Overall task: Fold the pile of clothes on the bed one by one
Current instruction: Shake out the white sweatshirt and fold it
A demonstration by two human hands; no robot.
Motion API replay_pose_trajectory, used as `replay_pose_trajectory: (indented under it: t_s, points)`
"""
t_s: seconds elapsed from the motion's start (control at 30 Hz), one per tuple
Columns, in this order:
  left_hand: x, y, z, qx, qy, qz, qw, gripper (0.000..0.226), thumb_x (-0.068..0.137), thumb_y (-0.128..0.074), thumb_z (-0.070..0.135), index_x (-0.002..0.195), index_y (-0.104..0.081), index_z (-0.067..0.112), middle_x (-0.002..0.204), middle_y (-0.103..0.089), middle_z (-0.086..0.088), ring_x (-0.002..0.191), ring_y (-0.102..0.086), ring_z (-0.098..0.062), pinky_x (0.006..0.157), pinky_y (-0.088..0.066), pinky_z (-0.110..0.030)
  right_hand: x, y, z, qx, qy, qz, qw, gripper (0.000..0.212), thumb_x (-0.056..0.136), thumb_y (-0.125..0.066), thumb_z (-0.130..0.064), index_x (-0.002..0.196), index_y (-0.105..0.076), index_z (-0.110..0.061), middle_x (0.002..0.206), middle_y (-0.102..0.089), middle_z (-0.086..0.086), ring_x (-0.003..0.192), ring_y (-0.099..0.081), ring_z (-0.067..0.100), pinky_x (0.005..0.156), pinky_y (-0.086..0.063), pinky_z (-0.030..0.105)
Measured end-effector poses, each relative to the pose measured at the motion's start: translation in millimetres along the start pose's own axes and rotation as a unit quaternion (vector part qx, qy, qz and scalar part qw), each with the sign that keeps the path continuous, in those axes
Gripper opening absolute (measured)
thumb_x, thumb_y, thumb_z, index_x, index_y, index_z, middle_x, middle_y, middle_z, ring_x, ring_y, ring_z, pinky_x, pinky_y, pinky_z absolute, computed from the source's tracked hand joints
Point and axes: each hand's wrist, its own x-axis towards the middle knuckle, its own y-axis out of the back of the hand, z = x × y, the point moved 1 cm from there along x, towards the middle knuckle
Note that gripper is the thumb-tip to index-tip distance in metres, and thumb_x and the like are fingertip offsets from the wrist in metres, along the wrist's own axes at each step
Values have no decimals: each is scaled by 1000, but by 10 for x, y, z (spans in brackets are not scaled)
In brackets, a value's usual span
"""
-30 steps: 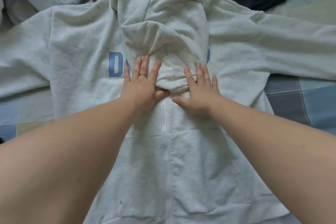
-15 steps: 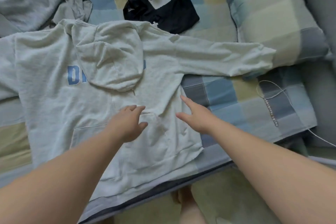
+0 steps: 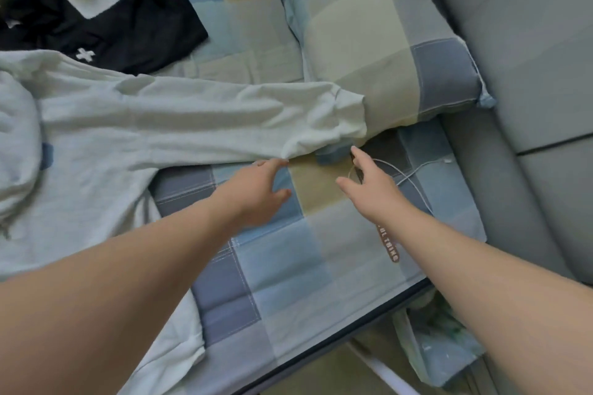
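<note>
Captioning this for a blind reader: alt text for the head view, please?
The left hand and right hand reach, fingers open, toward the cuff of a pale grey hoodie spread on a checked bed sheet. A checked pillow lies beyond the cuff, a black garment at upper left, a white cable by the right hand.

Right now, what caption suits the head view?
Over the checked bedspread, left hand and right hand reach for the outstretched sleeve of the grey hoodie.

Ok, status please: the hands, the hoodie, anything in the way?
Left hand open, at the sleeve edge. Right hand open, holding nothing. Hoodie spread flat, sleeve not folded. White cable under the right hand.
</note>
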Motion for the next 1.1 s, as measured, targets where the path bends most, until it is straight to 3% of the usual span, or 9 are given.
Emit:
replay_pose_trajectory:
  t_s: [0.17, 0.33, 0.4, 0.53, 0.63, 0.77, 0.87, 1.0, 1.1]
  points:
    - [754, -110, 327, -109, 39, 26, 993, 54, 104, -50, 34, 155, -33, 29, 157, -40, 0, 136, -46, -19, 105, -34, -25, 753, 172, 40, 68, 44, 93, 992, 84, 96, -64, -30, 161, -11, -27, 164, -22, 0, 147, -28, 23, 112, -29, 35]
    - [1207, -184, 573, -320, 91, 25, 943, 48, 107, -41, 21, 155, -36, 25, 153, -43, -1, 78, -48, 4, 50, -37, 1, 1260, 250, -46, 57, 43, 147, 986, 81, 94, -65, -31, 158, -15, -28, 156, -28, 3, 136, -41, 26, 95, -36, 33]
    - [1319, -191, 609, -349, 91, 33, 932, 46, 108, -39, 18, 154, -39, 25, 142, -51, 4, 71, -44, 5, 43, -34, 1, 1391, 251, -45, 54, 28, 187, 981, 67, 93, -66, -30, 150, -31, -28, 145, -36, 4, 121, -49, 27, 87, -39, 32]
    - [1411, -141, 627, -411, 90, 49, 906, 43, 109, -38, 22, 151, -44, 28, 153, -43, 5, 122, -46, -3, 83, -38, -11, 1587, 229, -22, 12, 27, 175, 984, 13, 93, -62, -28, 99, -57, -18, 122, -51, 10, 88, -43, 21, 74, -32, 29]
    - [1375, -90, 595, -445, 88, 48, 890, 40, 109, -38, 32, 148, -49, 30, 153, -45, 7, 139, -41, -12, 100, -31, -23, 1543, 260, -43, 39, 71, 160, 984, 12, 87, -64, -29, 83, -62, -18, 102, -65, 8, 88, -56, 24, 70, -42, 35]
    - [1147, 102, 487, -602, 94, 39, 792, 48, 107, -30, 51, 130, -65, 26, 127, -70, 3, 118, -65, -19, 102, -48, -36, 1127, 288, -360, 236, 138, 13, 962, 8, 88, -73, -16, 95, -73, -12, 92, -74, 8, 84, -67, 15, 79, -56, 36]
    - [829, 425, 298, -660, 93, 55, 744, 63, 102, -28, 65, 123, -68, 21, 116, -75, -5, 109, -71, -27, 96, -52, -39, 840, 229, -723, 315, 129, -72, 938, 15, 93, -67, -20, 103, -73, -11, 93, -73, 9, 86, -64, 16, 89, -50, 42]
    - [222, 970, -208, -659, 101, 49, 744, 76, 85, -40, 82, 111, -69, 16, 102, -75, -8, 97, -71, -30, 95, -53, -40, 417, 32, -1417, 352, 78, -242, 901, 52, 100, -24, -34, 139, -57, -26, 116, -75, 0, 107, -67, 10, 108, -29, 40]
    - [-362, 1336, -716, -634, 89, 51, 767, 63, 81, -58, 69, 115, -67, 17, 98, -72, -7, 98, -68, -26, 98, -51, -40, 22, -281, -2053, 351, 82, -300, 883, 59, 97, -16, -31, 144, -51, -24, 121, -73, 4, 117, -66, 17, 113, -22, 44]
